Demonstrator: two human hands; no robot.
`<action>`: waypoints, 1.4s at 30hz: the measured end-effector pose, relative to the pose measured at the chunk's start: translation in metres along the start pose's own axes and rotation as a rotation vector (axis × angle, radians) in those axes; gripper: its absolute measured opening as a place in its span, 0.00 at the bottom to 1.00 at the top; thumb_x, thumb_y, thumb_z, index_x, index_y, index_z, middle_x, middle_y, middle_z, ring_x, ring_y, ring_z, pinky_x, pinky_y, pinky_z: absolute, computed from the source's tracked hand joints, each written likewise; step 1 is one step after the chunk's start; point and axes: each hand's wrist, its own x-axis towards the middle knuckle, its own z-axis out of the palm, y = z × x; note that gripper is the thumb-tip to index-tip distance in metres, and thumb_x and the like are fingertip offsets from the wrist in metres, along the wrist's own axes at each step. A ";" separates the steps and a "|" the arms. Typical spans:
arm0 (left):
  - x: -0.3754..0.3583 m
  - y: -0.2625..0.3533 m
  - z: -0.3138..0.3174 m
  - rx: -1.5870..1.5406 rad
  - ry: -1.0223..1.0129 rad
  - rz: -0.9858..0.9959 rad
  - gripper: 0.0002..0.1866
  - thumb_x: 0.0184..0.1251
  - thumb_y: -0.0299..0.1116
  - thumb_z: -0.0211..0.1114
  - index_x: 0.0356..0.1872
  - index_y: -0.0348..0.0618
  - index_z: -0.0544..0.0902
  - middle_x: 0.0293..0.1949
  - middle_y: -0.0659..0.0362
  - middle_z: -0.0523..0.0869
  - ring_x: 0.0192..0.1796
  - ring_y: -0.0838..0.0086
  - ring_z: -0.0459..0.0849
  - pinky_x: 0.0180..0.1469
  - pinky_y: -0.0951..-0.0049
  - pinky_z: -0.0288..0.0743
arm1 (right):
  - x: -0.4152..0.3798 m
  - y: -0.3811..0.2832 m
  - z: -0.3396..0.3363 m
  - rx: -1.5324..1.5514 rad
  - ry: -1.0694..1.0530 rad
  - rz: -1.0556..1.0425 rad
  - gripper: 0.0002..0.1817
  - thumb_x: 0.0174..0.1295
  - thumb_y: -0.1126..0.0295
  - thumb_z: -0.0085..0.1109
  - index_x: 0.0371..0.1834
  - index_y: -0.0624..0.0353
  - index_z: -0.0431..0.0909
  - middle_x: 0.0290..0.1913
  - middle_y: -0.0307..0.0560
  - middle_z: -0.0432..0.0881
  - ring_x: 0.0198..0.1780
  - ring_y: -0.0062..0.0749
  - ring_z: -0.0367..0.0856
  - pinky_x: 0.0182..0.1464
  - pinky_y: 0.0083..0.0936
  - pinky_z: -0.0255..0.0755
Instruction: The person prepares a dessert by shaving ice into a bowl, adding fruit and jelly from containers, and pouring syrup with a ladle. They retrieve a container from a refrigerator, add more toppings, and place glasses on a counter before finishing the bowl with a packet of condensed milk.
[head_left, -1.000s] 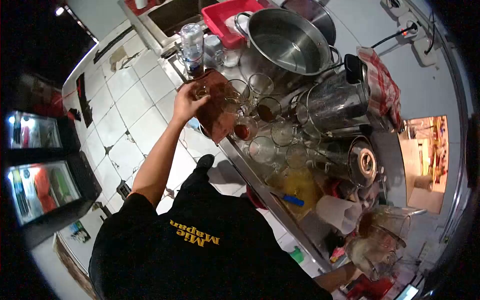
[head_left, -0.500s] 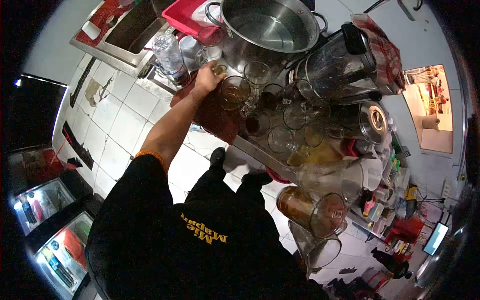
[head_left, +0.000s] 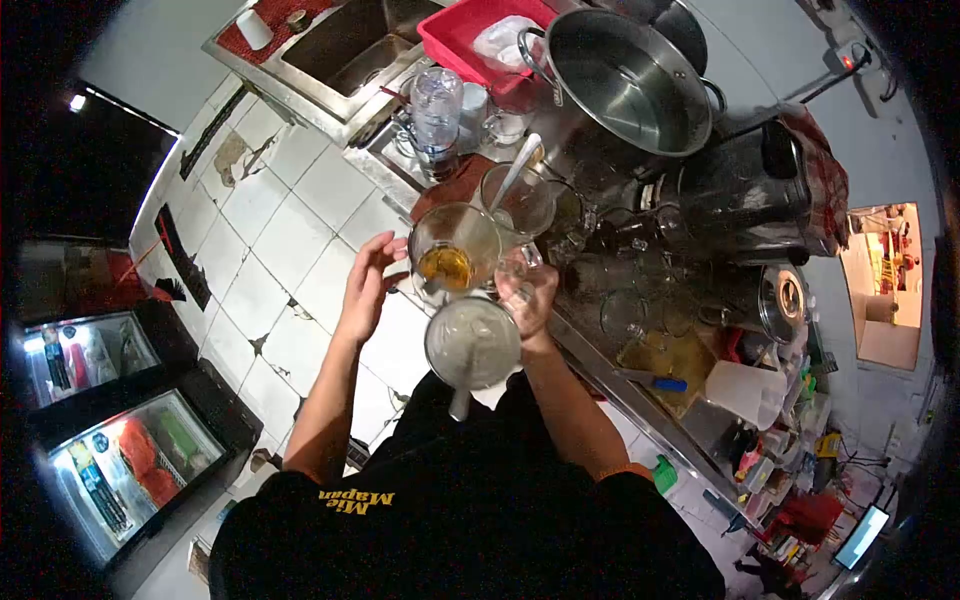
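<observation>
My right hand (head_left: 530,300) is wrapped round the handles of clear glass mugs. One mug (head_left: 455,225) holds a little amber liquid, and below it a mug with a cloudy, pale inside (head_left: 472,345) faces up, its handle toward my body. Behind them a clear mug (head_left: 530,205) has a spoon (head_left: 515,172) standing in it; whether my right hand also holds this mug is unclear. My left hand (head_left: 370,285) has its fingers apart, just left of the amber-liquid mug, with nothing visible in it.
A large steel pot (head_left: 630,85) stands behind, near a red basin (head_left: 465,45) and a sink (head_left: 360,50). Several glasses (head_left: 625,315) and a plastic jug (head_left: 745,393) are on the counter at right. A blue-handled tool (head_left: 670,383) lies there. Display coolers (head_left: 140,475) are at lower left.
My left hand has come back from beside the pot toward my body, its fingers now apart. My right hand has come into view with the mugs. The view has shifted.
</observation>
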 end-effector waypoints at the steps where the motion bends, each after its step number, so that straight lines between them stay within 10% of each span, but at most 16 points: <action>1: -0.017 0.002 0.000 0.033 0.079 -0.059 0.45 0.61 0.67 0.56 0.70 0.47 0.57 0.67 0.55 0.67 0.66 0.66 0.66 0.62 0.57 0.68 | 0.016 0.024 0.001 -0.322 0.022 -0.266 0.09 0.51 0.74 0.65 0.35 0.61 0.78 0.28 0.38 0.79 0.21 0.16 0.73 0.20 0.13 0.66; 5: -0.032 -0.003 0.006 0.212 0.010 0.004 0.67 0.35 0.66 0.76 0.74 0.48 0.47 0.71 0.52 0.57 0.71 0.59 0.59 0.65 0.51 0.63 | 0.066 0.087 -0.005 -0.335 0.181 -0.477 0.10 0.54 0.72 0.63 0.39 0.58 0.76 0.30 0.39 0.80 0.24 0.18 0.75 0.22 0.13 0.68; 7: -0.023 -0.030 0.002 0.351 0.008 0.014 0.73 0.28 0.54 0.84 0.74 0.44 0.42 0.72 0.49 0.54 0.73 0.59 0.57 0.67 0.53 0.60 | 0.072 0.073 0.006 0.188 0.326 0.018 0.04 0.60 0.71 0.56 0.34 0.59 0.77 0.25 0.37 0.77 0.25 0.16 0.74 0.24 0.13 0.67; 12: 0.046 -0.023 0.026 0.611 -0.057 0.179 0.64 0.32 0.44 0.86 0.71 0.36 0.52 0.67 0.48 0.64 0.69 0.60 0.64 0.68 0.62 0.60 | 0.104 0.105 -0.008 -0.028 0.192 -0.562 0.05 0.60 0.84 0.51 0.36 0.64 0.73 0.35 0.40 0.78 0.31 0.18 0.76 0.43 0.18 0.76; 20: 0.099 -0.028 0.027 0.532 -0.060 0.202 0.48 0.35 0.33 0.82 0.61 0.35 0.63 0.53 0.53 0.74 0.57 0.67 0.73 0.61 0.65 0.66 | 0.123 0.100 0.001 -0.433 0.527 -0.629 0.07 0.59 0.74 0.63 0.34 0.63 0.75 0.31 0.38 0.79 0.32 0.21 0.74 0.37 0.21 0.69; 30: 0.117 -0.020 0.016 0.522 -0.129 0.148 0.49 0.34 0.37 0.83 0.61 0.34 0.66 0.57 0.51 0.74 0.60 0.65 0.73 0.63 0.65 0.66 | 0.118 0.082 -0.010 -0.967 0.291 -0.841 0.08 0.58 0.75 0.58 0.38 0.66 0.73 0.37 0.51 0.73 0.37 0.41 0.75 0.41 0.31 0.70; 37: 0.117 -0.022 0.013 0.537 -0.139 0.155 0.52 0.31 0.37 0.84 0.62 0.35 0.64 0.57 0.53 0.73 0.60 0.65 0.72 0.64 0.65 0.66 | 0.103 0.073 -0.006 -0.801 0.210 -0.595 0.12 0.58 0.76 0.57 0.44 0.66 0.73 0.46 0.55 0.76 0.47 0.42 0.77 0.50 0.32 0.70; 42: 0.101 -0.032 0.012 0.500 -0.087 0.228 0.46 0.34 0.32 0.82 0.60 0.37 0.66 0.55 0.53 0.74 0.58 0.67 0.74 0.61 0.67 0.68 | 0.083 0.083 -0.026 -0.896 0.131 -0.374 0.34 0.53 0.75 0.59 0.65 0.67 0.58 0.57 0.66 0.70 0.58 0.55 0.72 0.60 0.41 0.66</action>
